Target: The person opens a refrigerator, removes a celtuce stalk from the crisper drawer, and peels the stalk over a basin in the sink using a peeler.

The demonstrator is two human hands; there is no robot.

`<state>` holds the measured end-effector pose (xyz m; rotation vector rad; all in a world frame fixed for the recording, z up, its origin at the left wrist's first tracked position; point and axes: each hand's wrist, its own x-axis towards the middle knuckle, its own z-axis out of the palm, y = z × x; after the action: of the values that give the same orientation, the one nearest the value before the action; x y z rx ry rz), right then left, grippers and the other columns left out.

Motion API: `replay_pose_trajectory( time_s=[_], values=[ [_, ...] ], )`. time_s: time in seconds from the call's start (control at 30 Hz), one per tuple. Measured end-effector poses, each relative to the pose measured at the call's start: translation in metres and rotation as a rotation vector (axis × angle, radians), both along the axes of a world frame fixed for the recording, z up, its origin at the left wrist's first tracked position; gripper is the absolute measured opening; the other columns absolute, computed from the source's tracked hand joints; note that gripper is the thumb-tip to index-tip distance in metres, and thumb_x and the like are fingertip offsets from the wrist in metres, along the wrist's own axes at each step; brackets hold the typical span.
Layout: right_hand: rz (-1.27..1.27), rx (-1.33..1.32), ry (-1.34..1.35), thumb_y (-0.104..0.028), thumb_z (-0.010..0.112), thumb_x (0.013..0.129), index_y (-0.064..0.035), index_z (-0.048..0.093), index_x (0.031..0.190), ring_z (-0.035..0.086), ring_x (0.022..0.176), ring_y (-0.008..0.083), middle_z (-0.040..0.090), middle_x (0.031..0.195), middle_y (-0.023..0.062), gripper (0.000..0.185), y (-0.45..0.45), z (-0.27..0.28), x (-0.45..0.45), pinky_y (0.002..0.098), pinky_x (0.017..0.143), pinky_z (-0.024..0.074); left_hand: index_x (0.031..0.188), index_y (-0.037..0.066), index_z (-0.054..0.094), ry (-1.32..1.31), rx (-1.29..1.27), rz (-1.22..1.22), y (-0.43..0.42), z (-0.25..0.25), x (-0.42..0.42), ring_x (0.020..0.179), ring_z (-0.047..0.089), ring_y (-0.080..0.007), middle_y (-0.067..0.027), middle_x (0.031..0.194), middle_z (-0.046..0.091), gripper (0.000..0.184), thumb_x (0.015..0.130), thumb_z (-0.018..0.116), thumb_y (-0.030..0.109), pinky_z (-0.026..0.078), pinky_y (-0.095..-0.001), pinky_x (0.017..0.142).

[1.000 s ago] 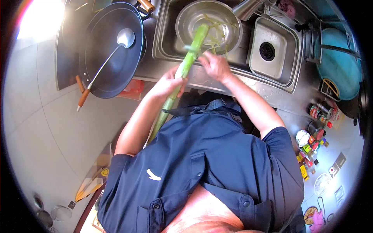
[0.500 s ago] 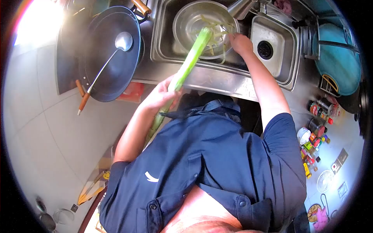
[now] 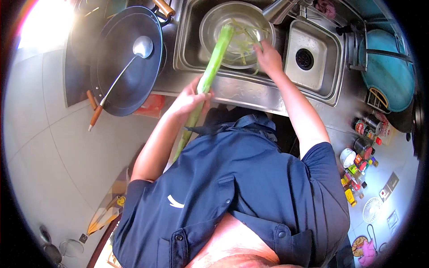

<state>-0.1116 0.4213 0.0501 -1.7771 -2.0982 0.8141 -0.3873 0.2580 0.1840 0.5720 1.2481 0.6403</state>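
My left hand is wrapped around the middle of a long, pale green celtuce stem. Its bright, peeled upper end slants over a steel bowl, while the darker lower end reaches down against my dark top. My right hand is closed at the bowl's right side, around what looks like a small peeler, mostly hidden by the fingers. Thin green peelings lie in the bowl and a few hang near its rim. The right hand is apart from the stem.
The bowl stands in the left sink basin, below the faucet. A smaller basin is on the right. At left, a wok holds a metal ladle. Several seasoning bottles stand at far right.
The stem's upper end has swung left, away from the right hand. My right hand has moved slightly left and down, and my left hand has shifted a little up and right.
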Motion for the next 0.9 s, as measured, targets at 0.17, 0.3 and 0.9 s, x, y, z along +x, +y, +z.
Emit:
replay_pose_trajectory(
  time_s=[0.17, 0.3, 0.9],
  values=[
    [0.095, 0.034, 0.402, -0.053, 0.052, 0.102, -0.0079, 0.066, 0.116, 0.072, 0.086, 0.0384, 0.073, 0.092, 0.0208, 0.049, -0.056, 0.013, -0.037, 0.0481, 0.078, 0.0553, 0.134, 0.006, 0.052, 0.007, -0.034, -0.009, 0.016, -0.02, 0.0, 0.064, 0.058, -0.0102, -0.0012, 0.081, 0.056, 0.047, 0.092, 0.07, 0.017, 0.052, -0.0262, 0.052],
    [0.254, -0.023, 0.48, -0.052, 0.057, 0.1, -0.0094, 0.065, 0.108, 0.069, 0.081, 0.0409, 0.07, 0.084, 0.0187, 0.044, -0.085, 0.053, -0.058, 0.0494, 0.066, 0.0537, 0.127, 0.007, 0.054, -0.053, 0.0, 0.016, 0.021, -0.019, 0.006, 0.064, 0.058, -0.0098, -0.0007, 0.079, 0.056, 0.039, 0.093, 0.069, 0.018, 0.051, -0.0255, 0.05],
    [-0.038, -0.185, -0.233, -0.054, 0.041, 0.103, -0.006, 0.067, 0.118, 0.067, 0.105, 0.0442, 0.07, 0.114, 0.0243, 0.057, 0.061, -0.028, 0.019, 0.0534, 0.092, 0.0522, 0.136, 0.006, 0.051, -0.097, -0.026, -0.097, -0.007, 0.006, 0.004, 0.057, 0.054, -0.009, -0.0009, 0.088, 0.057, 0.052, 0.089, 0.068, 0.016, 0.048, -0.024, 0.046]
  ],
)
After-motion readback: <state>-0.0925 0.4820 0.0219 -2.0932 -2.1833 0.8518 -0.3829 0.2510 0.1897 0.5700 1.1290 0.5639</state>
